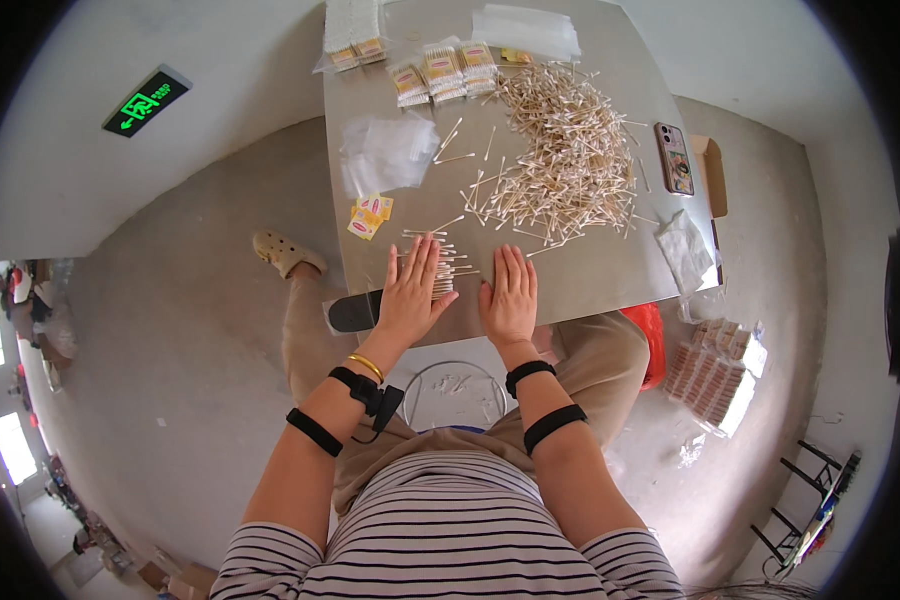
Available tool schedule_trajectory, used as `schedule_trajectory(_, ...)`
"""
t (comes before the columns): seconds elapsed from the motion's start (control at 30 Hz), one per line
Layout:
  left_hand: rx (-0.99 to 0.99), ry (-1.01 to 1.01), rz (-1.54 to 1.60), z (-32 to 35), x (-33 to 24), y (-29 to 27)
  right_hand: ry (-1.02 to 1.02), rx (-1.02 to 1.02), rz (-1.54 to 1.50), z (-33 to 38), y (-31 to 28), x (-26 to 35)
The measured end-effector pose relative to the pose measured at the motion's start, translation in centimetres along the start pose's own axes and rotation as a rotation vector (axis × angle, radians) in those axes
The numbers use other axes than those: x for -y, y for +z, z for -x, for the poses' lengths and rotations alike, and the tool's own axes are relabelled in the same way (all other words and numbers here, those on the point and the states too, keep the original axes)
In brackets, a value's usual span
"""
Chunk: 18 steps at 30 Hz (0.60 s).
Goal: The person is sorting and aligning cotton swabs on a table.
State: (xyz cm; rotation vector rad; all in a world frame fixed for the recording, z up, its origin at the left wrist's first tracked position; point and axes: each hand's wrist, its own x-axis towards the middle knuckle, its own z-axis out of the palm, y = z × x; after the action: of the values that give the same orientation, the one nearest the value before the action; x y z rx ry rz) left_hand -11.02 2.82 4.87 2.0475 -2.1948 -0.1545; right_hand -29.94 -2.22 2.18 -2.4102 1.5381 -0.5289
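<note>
My left hand (410,287) lies flat, fingers stretched out, over a small row of cotton swabs (448,270) near the table's front edge. Parts of that row are hidden beneath it. To its right my right hand (511,293) rests palm down on the table with fingers extended, just beyond the swabs' tips. A large loose heap of cotton swabs (570,150) spreads over the right half of the table. Yellow printed cards (370,215) and a stack of clear plastic bags (385,152) lie ahead of my left hand.
Filled swab packs (442,70) stand at the table's far side, beside more clear bags (526,32). A phone (674,158) and a white cloth (684,250) lie along the right edge. A black flat object (355,312) sits at the left front edge. Stacked packs (715,375) rest on the floor.
</note>
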Motion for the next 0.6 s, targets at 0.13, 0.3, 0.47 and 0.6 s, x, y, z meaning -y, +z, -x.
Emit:
schedule_trajectory(0.13,-0.079,-0.01,0.06,-1.7,1.2,-0.3,-0.005,0.003,-0.009,-0.1,-0.1,0.3)
schedule_trajectory(0.3,-0.182,-0.061,0.186,-3.7,3.6,-1.1,0.0,0.029,0.005,-0.1,-0.1,0.5)
schedule_trajectory(0.47,-0.188,0.04,0.252,-3.8,4.7,-2.2,0.008,0.042,0.003,-0.1,-0.3,0.3)
schedule_trajectory(0.6,-0.273,0.014,0.237,-3.9,5.4,-2.1,0.003,0.051,0.005,-0.1,-0.4,0.4)
